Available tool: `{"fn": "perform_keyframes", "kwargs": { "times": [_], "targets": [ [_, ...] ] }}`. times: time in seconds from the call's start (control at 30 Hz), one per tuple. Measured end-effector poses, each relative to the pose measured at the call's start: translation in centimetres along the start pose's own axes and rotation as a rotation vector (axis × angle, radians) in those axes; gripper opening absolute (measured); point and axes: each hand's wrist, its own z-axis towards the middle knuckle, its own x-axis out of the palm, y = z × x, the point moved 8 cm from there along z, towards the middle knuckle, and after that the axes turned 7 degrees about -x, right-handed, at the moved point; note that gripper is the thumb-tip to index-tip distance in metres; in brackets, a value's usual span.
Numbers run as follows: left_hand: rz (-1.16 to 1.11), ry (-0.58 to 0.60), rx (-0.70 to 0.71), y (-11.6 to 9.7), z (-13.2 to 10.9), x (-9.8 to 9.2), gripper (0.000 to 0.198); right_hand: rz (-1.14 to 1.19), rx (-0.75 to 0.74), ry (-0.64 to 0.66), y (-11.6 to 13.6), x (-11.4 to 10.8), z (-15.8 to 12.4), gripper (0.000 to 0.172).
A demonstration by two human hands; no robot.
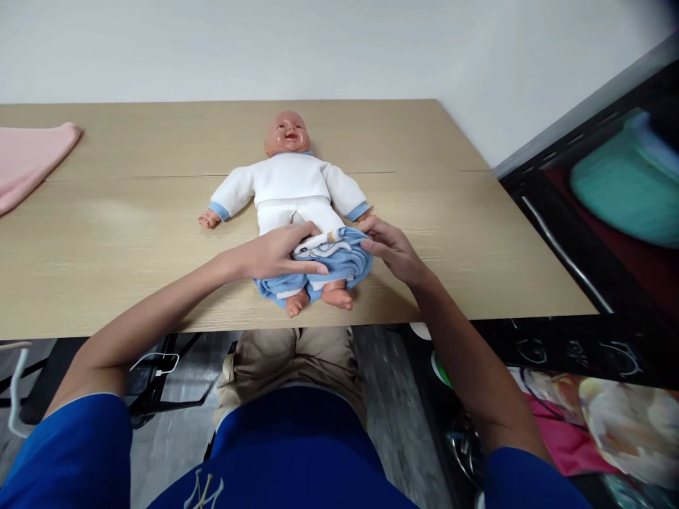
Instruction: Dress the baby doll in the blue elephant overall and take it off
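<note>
A baby doll [291, 180] in a white top with blue cuffs lies on its back on the wooden table [106, 240], head pointing away from me. Blue trousers [344, 263] are bunched around its legs, with the bare feet sticking out toward the table's near edge. My left hand [276, 253] lies over the doll's hips, fingers closed on the trousers' waistband. My right hand [390, 247] grips the same waistband at the doll's other side, fingers curled into the cloth.
A pink cloth [29, 159] lies at the table's far left. To the right of the table is a dark rack [583, 233] with a teal bundle [626, 184] and coloured items below. A white wall runs behind the table.
</note>
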Motion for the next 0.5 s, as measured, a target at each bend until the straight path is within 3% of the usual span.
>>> {"fn": "perform_keyframes", "kwargs": {
  "times": [0.1,0.23,0.33,0.5],
  "targets": [
    [0.125,-0.122,-0.053,0.0,-2.3,-1.7,0.064,-0.052,0.009,0.041,-0.6,0.2,1.2,0.049],
    [0.201,-0.14,-0.159,1.3,-5.0,-2.9,0.051,-0.133,-0.05,0.105,-0.8,1.0,3.1,0.049],
    [0.193,-0.168,-0.154,2.3,-6.3,-3.1,0.043,-0.11,-0.099,0.094,-0.8,1.1,4.3,0.048],
    [0.113,-0.467,-0.119,4.7,-7.8,-3.6,0.025,0.032,-0.048,0.117,-2.4,1.3,5.1,0.049]
  ]
}}
